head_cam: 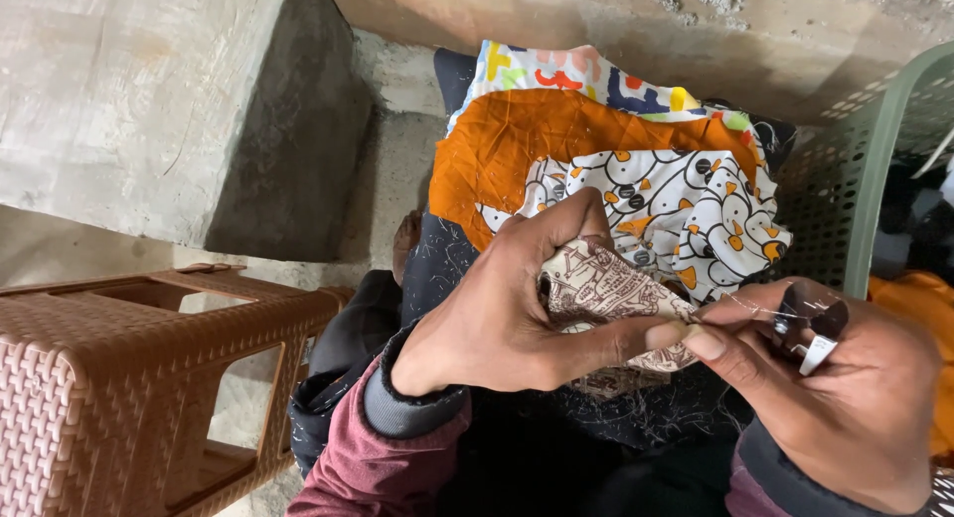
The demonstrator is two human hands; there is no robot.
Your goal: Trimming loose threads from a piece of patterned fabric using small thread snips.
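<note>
My left hand (507,313) grips a small folded piece of cream fabric with a dark brown print (606,288), thumb pressed along its lower edge. My right hand (835,378) meets it at the fabric's right corner, pinching there with finger and thumb. The same hand holds a small dark tool with a silver tip (810,328), likely a thread snipper, and thin loose threads trail from the corner. Both hands work over my lap, which is covered in dark cloth flecked with thread bits.
Orange cloth (507,144), a white piece with orange and black shapes (686,219) and a multicoloured print (556,75) lie stacked beyond my hands. A green perforated plastic basket (865,149) stands at right. A brown woven-look plastic stool (129,358) is at left, concrete walls behind.
</note>
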